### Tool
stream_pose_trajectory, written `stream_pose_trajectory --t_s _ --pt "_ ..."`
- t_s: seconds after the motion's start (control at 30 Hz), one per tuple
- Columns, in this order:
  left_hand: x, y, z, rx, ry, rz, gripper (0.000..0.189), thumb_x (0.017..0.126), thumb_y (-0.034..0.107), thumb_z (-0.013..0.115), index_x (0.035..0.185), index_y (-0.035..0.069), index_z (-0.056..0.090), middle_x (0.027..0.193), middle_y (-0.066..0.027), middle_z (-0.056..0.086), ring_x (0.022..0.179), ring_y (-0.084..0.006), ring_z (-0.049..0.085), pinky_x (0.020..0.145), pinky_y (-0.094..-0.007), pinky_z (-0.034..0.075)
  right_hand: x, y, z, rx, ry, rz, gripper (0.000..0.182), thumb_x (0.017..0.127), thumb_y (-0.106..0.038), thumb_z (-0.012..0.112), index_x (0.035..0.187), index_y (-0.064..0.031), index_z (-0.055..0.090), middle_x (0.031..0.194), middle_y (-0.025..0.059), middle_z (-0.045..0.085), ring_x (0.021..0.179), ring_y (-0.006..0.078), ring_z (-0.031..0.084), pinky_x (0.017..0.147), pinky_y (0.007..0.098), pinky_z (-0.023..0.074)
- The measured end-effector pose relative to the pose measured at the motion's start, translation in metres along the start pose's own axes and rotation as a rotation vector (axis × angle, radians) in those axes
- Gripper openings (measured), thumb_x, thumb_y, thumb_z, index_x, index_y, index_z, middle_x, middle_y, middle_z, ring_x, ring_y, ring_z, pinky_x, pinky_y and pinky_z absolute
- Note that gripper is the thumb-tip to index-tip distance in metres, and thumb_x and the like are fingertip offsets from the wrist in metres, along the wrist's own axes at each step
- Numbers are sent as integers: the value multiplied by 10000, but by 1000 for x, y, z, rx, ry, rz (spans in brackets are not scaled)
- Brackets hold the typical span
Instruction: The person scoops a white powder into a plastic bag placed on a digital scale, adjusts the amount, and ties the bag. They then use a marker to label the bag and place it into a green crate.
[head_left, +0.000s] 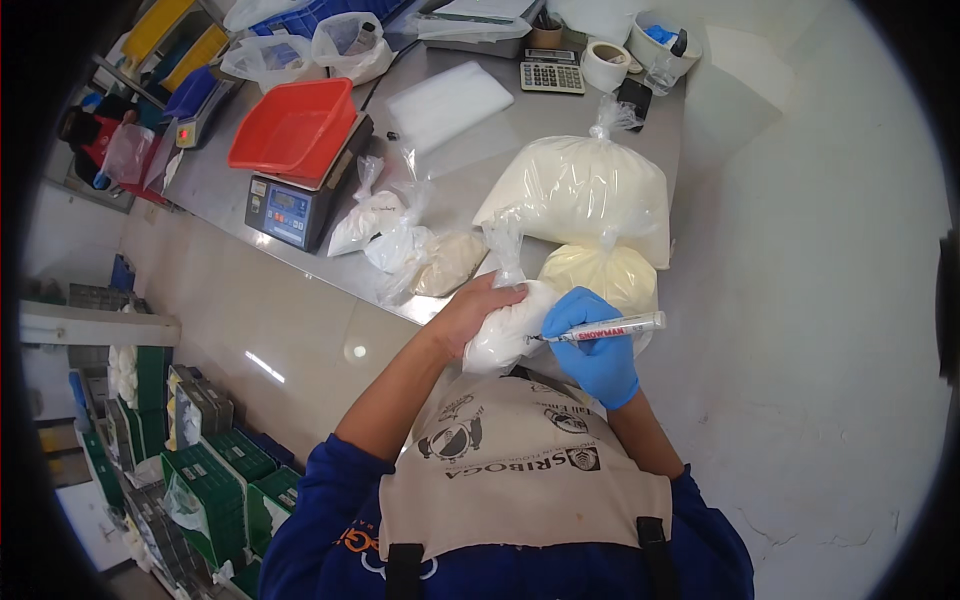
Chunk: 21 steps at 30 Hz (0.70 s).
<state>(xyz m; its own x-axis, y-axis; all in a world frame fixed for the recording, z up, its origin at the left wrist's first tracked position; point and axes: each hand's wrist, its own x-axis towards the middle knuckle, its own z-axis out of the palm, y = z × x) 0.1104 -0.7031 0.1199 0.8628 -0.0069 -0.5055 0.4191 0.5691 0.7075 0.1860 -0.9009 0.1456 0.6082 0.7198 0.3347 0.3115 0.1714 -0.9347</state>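
My bare left hand (472, 311) grips a knotted clear plastic bag of white powder (506, 330) at its left side. In my right hand (592, 349), in a blue glove, is a Snowman marker (619, 327), its tip at dark handwriting on the bag. Just beyond my right hand sits a bag of pale yellow powder (600, 271), with a large tied bag of off-white powder (585, 187) behind it. Left of these lie smaller tied bags, one of beige powder (448, 262), one of white powder (399, 247) and one bearing writing (367, 221).
A digital scale (281, 210) holding a red plastic tray (292, 127) stands on the steel table (360, 289). Farther back are plastic sheets (450, 105), a calculator (553, 73) and a tape roll (604, 66). Green crates (202, 495) stand at lower left; another person (105, 142) is at far left.
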Motion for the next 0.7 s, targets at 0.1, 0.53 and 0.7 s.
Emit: stream_pose_trajectory --t_s 0.1,0.53,0.7 --pt "3 -2 -2 -27 -16 10 438 945 205 643 1302 2 491 1098 -115 663 927 -181 683 783 -333 571 -1 2 1 21 40 11 136 785 68 643 857 -47 642 871 78 612 801 199 585 717 311 470" --pt "4 5 -9 -29 -12 0 455 940 183 648 1312 -13 473 1081 -123 666 897 -189 695 751 -331 587 4 5 3 45 53 85 135 797 80 618 862 -38 625 884 70 596 815 161 563 741 274 458" --pt "4 8 -14 -11 18 -23 446 935 182 651 1298 -24 493 1089 -129 668 902 -191 697 764 -335 588 8 11 6 97 68 119 126 793 71 627 856 -37 614 868 66 593 806 155 559 734 273 454"
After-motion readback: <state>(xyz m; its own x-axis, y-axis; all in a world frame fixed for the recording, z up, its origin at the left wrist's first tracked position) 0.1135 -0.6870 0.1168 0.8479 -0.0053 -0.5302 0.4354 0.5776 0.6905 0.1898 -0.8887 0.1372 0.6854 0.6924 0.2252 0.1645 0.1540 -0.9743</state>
